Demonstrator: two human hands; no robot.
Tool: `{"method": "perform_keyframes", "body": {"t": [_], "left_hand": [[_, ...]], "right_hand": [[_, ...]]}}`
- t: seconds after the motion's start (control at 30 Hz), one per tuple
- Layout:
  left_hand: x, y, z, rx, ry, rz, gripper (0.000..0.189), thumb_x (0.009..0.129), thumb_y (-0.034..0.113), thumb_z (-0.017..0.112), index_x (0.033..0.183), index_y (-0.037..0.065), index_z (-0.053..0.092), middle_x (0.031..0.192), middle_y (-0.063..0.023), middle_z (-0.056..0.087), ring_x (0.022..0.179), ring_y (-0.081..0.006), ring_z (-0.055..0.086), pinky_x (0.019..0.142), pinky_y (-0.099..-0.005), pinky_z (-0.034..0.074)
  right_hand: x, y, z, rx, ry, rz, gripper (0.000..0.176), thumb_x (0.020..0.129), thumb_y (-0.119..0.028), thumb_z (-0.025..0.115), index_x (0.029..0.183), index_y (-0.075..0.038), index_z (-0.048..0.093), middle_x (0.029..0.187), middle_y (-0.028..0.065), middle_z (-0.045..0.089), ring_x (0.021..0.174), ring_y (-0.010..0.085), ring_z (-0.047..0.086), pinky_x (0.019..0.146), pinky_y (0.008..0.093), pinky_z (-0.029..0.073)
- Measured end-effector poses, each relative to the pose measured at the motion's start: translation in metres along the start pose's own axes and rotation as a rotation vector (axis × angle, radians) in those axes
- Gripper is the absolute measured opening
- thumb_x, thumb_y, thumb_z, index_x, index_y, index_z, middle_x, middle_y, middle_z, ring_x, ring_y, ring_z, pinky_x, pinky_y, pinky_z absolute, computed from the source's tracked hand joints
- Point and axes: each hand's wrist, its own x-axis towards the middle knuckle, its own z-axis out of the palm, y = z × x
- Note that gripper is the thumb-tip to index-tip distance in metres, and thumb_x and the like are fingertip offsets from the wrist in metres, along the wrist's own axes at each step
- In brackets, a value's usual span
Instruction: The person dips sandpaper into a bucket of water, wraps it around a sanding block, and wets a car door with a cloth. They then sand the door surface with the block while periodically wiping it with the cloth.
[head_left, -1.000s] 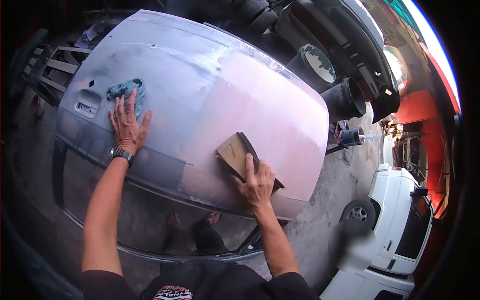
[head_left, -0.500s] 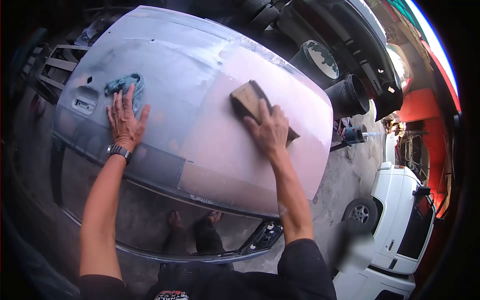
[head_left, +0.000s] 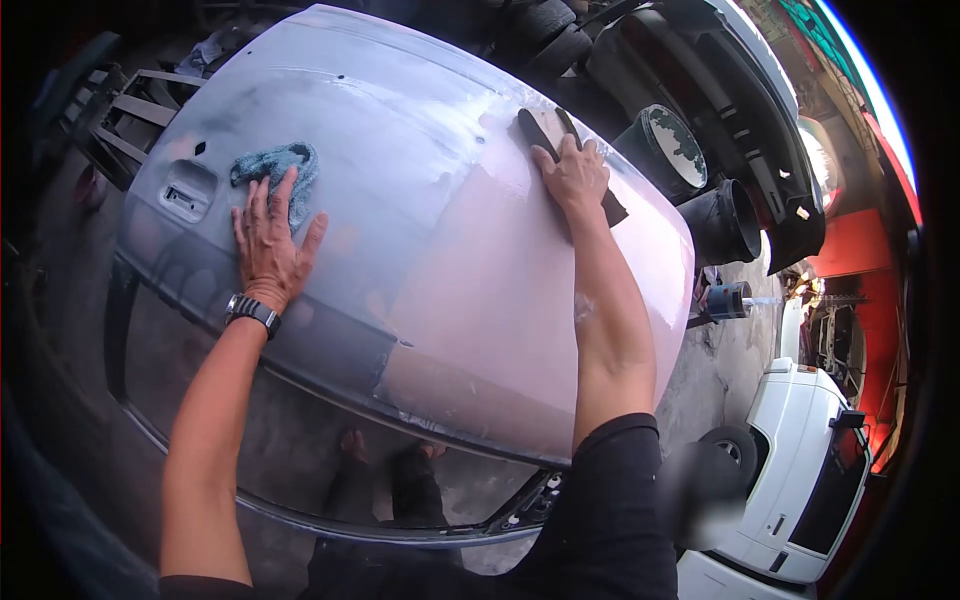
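A car door lies flat in front of me, grey on its left part and coated with pinkish filler on its right. My right hand grips a long dark sanding block, pressed to the pinkish area near the door's far edge. The block's underside is hidden. My left hand, with a watch at the wrist, rests flat with fingers spread on the grey part. Its fingertips lie over a crumpled blue-green cloth, close to the door handle recess.
A metal stand shows at the door's left end. Past the far right edge are a black bucket, a whitish-stained bucket and a dark bumper. A white vehicle is at right. The window frame is nearest my body.
My right hand has pushed the sanding block away from me, toward the door's far edge. My left hand stays at the cloth. The whole view has shifted slightly.
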Motion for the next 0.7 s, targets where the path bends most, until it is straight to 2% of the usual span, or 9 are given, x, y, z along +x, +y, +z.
{"method": "perform_keyframes", "body": {"t": [0.07,0.13,0.17,0.27,0.37,0.47,0.57,0.63,0.7], "left_hand": [[-0.002,0.000,0.000,-0.011,-0.004,0.001,0.082,0.101,0.069,0.053,0.169,0.029,0.030,0.168,-0.0230,0.036,0.160,-0.0416,0.027,0.130,-0.0637,0.010],[-0.002,0.002,-0.002,-0.006,-0.015,-0.007,0.082,0.101,0.069,0.053,0.169,0.030,0.029,0.168,-0.0227,0.036,0.160,-0.0414,0.026,0.130,-0.0635,0.010],[-0.002,0.004,-0.003,-0.003,-0.015,-0.014,0.083,0.101,0.069,0.053,0.169,0.030,0.029,0.168,-0.0225,0.035,0.160,-0.0413,0.026,0.130,-0.0634,0.010],[-0.002,0.004,-0.002,0.012,-0.008,-0.022,0.083,0.101,0.068,0.054,0.169,0.030,0.028,0.168,-0.0225,0.035,0.160,-0.0412,0.025,0.130,-0.0629,0.009],[-0.003,0.001,0.003,0.006,0.010,-0.001,0.083,0.101,0.068,0.055,0.169,0.029,0.028,0.168,-0.0223,0.035,0.160,-0.0409,0.025,0.131,-0.0625,0.009],[-0.003,0.002,-0.002,-0.010,-0.012,-0.002,0.082,0.101,0.067,0.055,0.169,0.030,0.028,0.167,-0.0221,0.035,0.160,-0.0410,0.025,0.130,-0.0628,0.010],[-0.002,0.003,-0.003,0.002,-0.013,-0.007,0.082,0.101,0.067,0.055,0.169,0.030,0.029,0.167,-0.0219,0.035,0.160,-0.0408,0.025,0.130,-0.0631,0.010],[-0.003,0.003,-0.001,-0.004,-0.011,-0.017,0.082,0.101,0.067,0.056,0.169,0.030,0.028,0.167,-0.0219,0.035,0.160,-0.0407,0.025,0.130,-0.0632,0.010],[-0.002,0.002,-0.004,-0.002,-0.011,-0.009,0.082,0.101,0.067,0.056,0.169,0.031,0.028,0.167,-0.0218,0.035,0.160,-0.0406,0.025,0.131,-0.0631,0.010]], "right_hand": [[-0.028,-0.017,-0.018,0.033,-0.042,-0.013,0.068,0.098,-0.061,0.066,0.136,-0.004,0.064,0.122,0.0216,0.065,0.111,0.0401,0.065,0.094,0.0510,0.051],[-0.111,-0.041,-0.039,0.089,0.074,-0.151,0.073,0.095,-0.057,0.071,0.142,-0.004,0.061,0.115,0.0202,0.063,0.102,0.0370,0.062,0.085,0.0491,0.049],[-0.158,-0.054,-0.049,0.119,0.141,-0.239,0.075,0.090,-0.055,0.076,0.143,-0.003,0.060,0.110,0.0180,0.061,0.098,0.0351,0.061,0.082,0.0487,0.047],[-0.271,-0.083,-0.078,0.097,0.108,-0.377,0.092,0.073,-0.051,0.089,0.147,-0.005,0.059,0.112,0.0177,0.059,0.101,0.0349,0.060,0.082,0.0472,0.046],[-0.251,-0.070,-0.068,0.118,0.094,-0.427,0.099,0.068,-0.050,0.091,0.149,-0.006,0.057,0.114,0.0192,0.059,0.102,0.0360,0.060,0.083,0.0470,0.046],[-0.129,-0.051,-0.045,0.087,0.040,-0.288,0.077,0.088,-0.055,0.079,0.144,-0.006,0.059,0.116,0.0176,0.062,0.102,0.0344,0.063,0.081,0.0462,0.048],[-0.006,-0.035,-0.013,0.059,-0.072,-0.083,0.067,0.098,-0.063,0.066,0.135,-0.007,0.065,0.120,0.0202,0.065,0.114,0.0390,0.064,0.094,0.0506,0.051],[0.016,-0.039,-0.004,0.042,-0.095,-0.003,0.069,0.098,-0.061,0.066,0.137,-0.005,0.064,0.122,0.0208,0.064,0.117,0.0400,0.063,0.097,0.0505,0.050],[-0.010,-0.049,-0.005,0.061,-0.054,-0.024,0.071,0.096,-0.059,0.069,0.140,-0.002,0.063,0.123,0.0207,0.063,0.114,0.0395,0.063,0.094,0.0499,0.049]]}}
